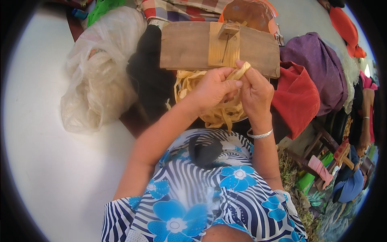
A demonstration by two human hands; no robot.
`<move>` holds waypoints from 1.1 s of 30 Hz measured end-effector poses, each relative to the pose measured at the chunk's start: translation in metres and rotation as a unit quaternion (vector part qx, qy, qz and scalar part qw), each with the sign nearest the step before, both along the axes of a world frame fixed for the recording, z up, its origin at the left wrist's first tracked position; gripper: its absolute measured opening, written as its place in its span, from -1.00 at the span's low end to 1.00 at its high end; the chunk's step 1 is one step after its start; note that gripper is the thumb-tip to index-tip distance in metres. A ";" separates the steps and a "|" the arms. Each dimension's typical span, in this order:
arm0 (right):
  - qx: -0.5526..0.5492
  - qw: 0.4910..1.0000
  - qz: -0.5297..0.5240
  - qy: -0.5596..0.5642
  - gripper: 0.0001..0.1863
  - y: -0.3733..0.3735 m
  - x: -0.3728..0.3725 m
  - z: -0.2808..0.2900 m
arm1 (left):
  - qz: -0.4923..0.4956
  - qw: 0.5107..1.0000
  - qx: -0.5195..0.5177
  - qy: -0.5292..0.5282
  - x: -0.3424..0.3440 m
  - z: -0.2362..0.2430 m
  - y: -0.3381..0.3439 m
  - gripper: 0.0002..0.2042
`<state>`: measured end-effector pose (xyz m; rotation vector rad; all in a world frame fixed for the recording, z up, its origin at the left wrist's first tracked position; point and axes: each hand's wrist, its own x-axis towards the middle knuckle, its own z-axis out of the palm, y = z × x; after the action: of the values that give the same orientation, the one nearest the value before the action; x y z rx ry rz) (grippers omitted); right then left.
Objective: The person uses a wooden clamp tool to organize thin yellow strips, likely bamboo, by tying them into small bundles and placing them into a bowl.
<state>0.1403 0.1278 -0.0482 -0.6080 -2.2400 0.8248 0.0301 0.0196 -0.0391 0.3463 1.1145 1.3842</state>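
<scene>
Both my hands meet over my lap, just below a wooden board (183, 44). My left hand (215, 88) is closed in a pinch on a pale straw-coloured strip (240, 71), which looks folded or plaited. My right hand (259, 90) grips the same strip with thumb and fingers, and a white bracelet circles that wrist. Beneath them lies a loose heap of similar strips (187, 82), partly hidden by my hands. Across the middle of the board runs a lighter slat (214, 40), bearing a small wooden block (228, 30) and a thin dark upright line, perhaps a slot or blade.
A clouded plastic bag (96, 76) sits at left beside black cloth (147, 68). Behind the board are an orange-edged bag (248, 14) and checked cloth (181, 12). Red cloth (296, 101) and a purple bundle (316, 68) lie right. Another person's arm (366, 117) shows far right.
</scene>
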 end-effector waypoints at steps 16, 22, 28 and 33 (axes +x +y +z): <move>-0.679 0.729 0.080 0.025 -0.75 -0.008 0.031 -0.011 | 0.078 0.686 0.139 0.710 0.022 -0.030 -0.004 -0.60; -0.689 0.712 0.062 0.121 -0.78 -0.009 0.030 -0.016 | 0.059 0.795 0.122 0.592 0.028 -0.009 0.003 -0.69; -0.294 0.954 0.005 0.058 -0.83 -0.005 0.029 -0.029 | -0.005 0.835 -0.026 0.550 0.020 -0.010 0.019 -0.78; -0.348 0.927 -0.033 0.133 -0.87 -0.006 0.031 -0.025 | 0.013 0.952 -0.037 0.304 0.015 -0.028 0.005 -0.79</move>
<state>0.1711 0.1219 -0.0730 -0.8224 -1.6392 1.5818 0.0449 0.0248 -0.0667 0.7390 1.6724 1.2841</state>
